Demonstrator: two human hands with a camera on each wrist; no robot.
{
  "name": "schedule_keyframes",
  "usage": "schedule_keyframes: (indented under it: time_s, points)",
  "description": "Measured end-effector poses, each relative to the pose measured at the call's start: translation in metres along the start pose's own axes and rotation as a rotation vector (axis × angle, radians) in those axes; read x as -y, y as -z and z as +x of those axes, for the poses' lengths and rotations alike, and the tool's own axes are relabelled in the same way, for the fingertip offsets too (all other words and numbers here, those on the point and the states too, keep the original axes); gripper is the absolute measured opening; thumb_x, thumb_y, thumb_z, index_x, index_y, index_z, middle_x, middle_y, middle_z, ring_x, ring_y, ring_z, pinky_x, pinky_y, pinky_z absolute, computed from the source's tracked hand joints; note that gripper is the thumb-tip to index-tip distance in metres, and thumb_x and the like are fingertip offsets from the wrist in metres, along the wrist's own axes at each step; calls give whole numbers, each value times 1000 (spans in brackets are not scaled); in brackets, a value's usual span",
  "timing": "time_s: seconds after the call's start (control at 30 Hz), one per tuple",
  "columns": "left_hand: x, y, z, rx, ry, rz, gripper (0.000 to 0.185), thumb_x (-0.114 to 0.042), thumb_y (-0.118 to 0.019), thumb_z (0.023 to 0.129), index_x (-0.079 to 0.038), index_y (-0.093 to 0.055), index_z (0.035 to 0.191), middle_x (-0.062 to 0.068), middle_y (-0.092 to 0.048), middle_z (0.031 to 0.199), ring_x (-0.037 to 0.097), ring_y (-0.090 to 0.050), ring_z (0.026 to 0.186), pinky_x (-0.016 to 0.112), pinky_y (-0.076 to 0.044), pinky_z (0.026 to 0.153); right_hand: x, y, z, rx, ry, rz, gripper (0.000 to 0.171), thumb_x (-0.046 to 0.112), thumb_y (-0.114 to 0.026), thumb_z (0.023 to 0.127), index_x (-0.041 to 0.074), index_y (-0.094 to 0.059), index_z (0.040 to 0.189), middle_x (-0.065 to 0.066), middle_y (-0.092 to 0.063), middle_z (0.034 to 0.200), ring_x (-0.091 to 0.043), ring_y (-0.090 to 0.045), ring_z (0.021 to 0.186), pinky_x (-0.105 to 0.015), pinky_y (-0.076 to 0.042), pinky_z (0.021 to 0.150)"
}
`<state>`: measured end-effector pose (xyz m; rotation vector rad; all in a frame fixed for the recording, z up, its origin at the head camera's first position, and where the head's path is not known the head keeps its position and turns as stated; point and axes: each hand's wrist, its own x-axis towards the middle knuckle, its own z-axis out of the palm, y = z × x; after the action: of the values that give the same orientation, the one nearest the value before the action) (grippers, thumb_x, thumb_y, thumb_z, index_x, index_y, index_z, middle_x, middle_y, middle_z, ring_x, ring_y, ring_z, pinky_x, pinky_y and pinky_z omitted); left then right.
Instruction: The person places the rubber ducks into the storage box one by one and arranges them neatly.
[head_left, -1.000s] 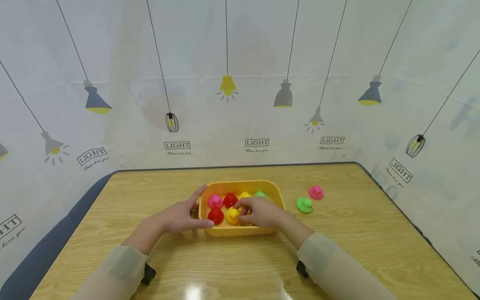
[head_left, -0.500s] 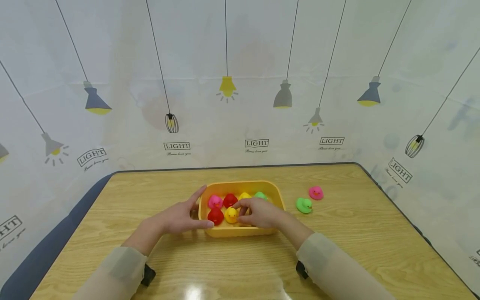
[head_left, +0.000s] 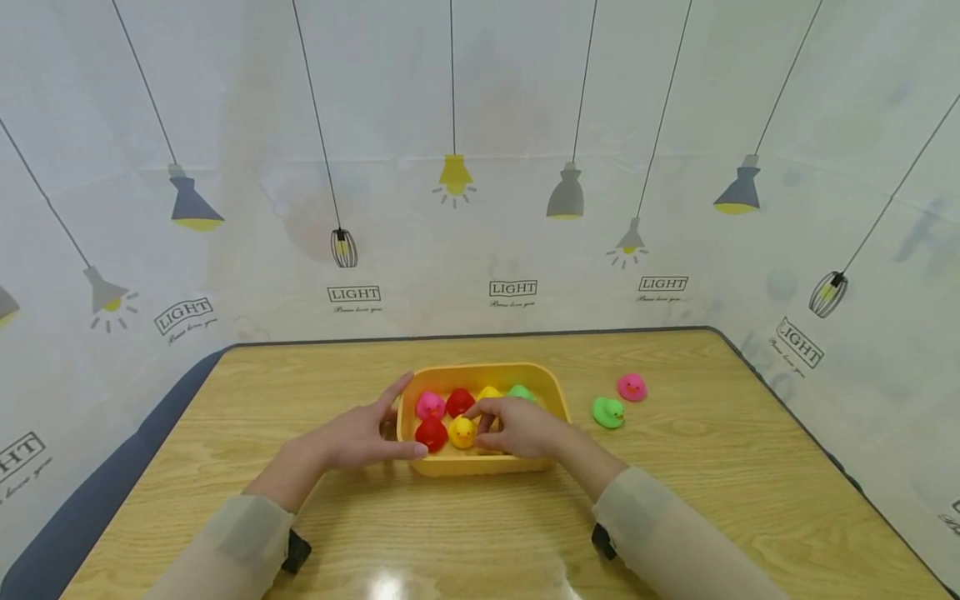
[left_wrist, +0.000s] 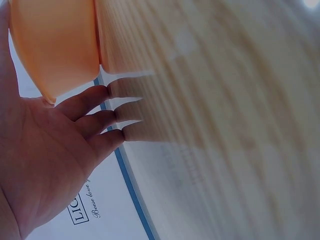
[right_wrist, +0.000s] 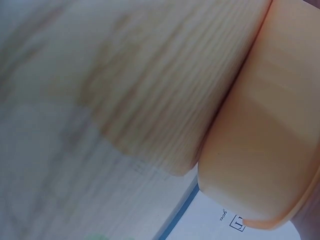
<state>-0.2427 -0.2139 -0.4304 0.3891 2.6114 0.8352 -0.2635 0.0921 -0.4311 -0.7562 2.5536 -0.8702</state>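
In the head view a shallow orange-yellow plastic tray (head_left: 487,465) stands mid-table with several small rubber ducks inside. My left hand (head_left: 356,435) spans its left end, thumb at the front rim and index finger at the back corner. The left wrist view shows that hand's other fingers (left_wrist: 95,122) extended beside the tray wall (left_wrist: 57,40). My right hand (head_left: 521,427) reaches over the front rim and pinches a yellow rubber duck (head_left: 462,432) in the front row. Red (head_left: 431,435) and pink (head_left: 431,406) ducks lie to its left; another red duck (head_left: 460,402) is behind.
A green duck (head_left: 521,391) and a second yellow duck (head_left: 489,392) sit at the tray's back, partly hidden by the right hand. Outside, right of the tray, lie a green duck (head_left: 608,412) and a pink duck (head_left: 632,387). The wooden table (head_left: 465,533) meets a lamp-print backdrop (head_left: 420,250).
The yellow duck has shifted slightly left, close to the red duck, with my right hand still at it. My left hand keeps its place on the tray's end.
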Motion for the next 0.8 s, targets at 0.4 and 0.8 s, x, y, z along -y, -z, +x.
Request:
schedule_keyframes:
  time_s: [0.4, 0.8]
  points:
    - [1, -1, 0, 2, 3, -1, 124, -78, -78, 86, -46, 2, 176, 24, -55, 164, 51, -54, 149, 75, -39, 123, 1, 1, -2, -22, 20, 19, 31, 20, -77, 104, 16, -72, 135, 5, -69, 101, -14, -62, 84, -26, -55, 75]
    - [1, 0, 0, 0, 2, -4, 123, -79, -77, 86, -49, 2, 175, 21, -57, 163, 48, -55, 148, 74, -40, 123, 0, 3, -3, -102, 54, 19, 26, 31, -77, 105, 20, -73, 128, 6, -70, 102, -16, -59, 85, -25, -51, 74]
